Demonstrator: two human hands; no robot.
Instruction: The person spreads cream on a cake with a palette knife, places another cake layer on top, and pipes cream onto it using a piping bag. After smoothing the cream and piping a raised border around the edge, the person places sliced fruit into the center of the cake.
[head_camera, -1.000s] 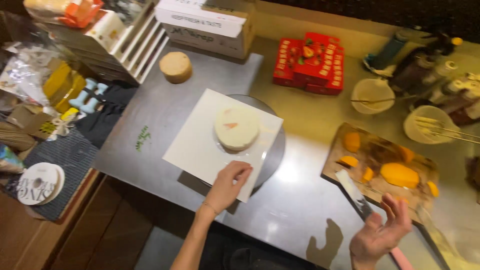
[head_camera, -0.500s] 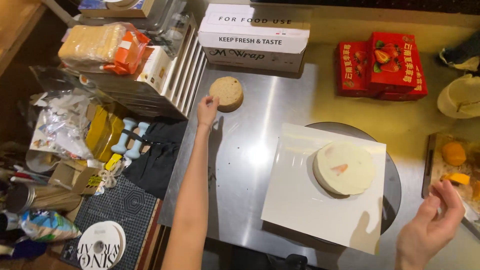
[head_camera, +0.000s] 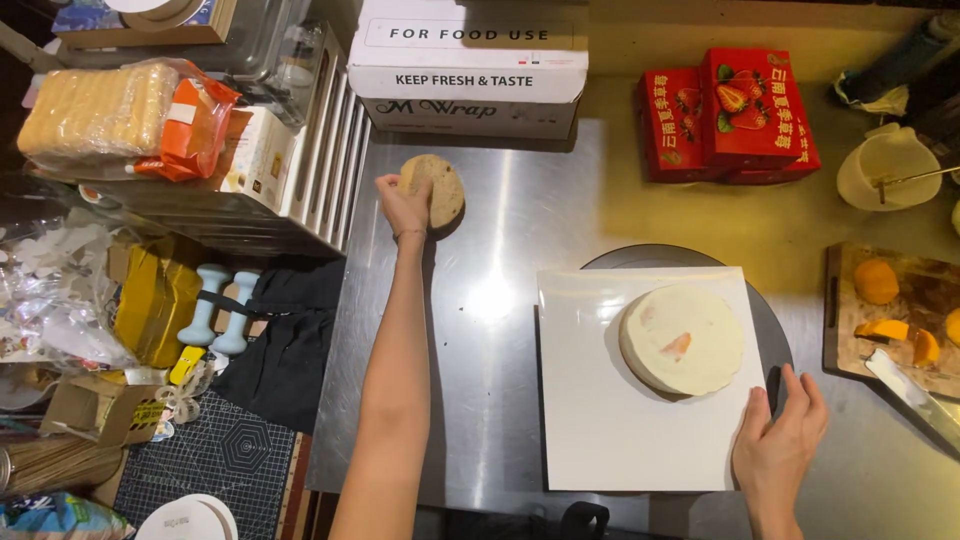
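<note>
One sponge round (head_camera: 438, 188), left grip (head_camera: 403, 205) touching

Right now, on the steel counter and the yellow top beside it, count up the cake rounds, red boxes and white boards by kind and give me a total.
Cake rounds: 2, the plain sponge round under the left hand and the cream-covered round
Red boxes: 2 clearly showing
White boards: 1, the square board the right hand touches
Total: 5
</note>
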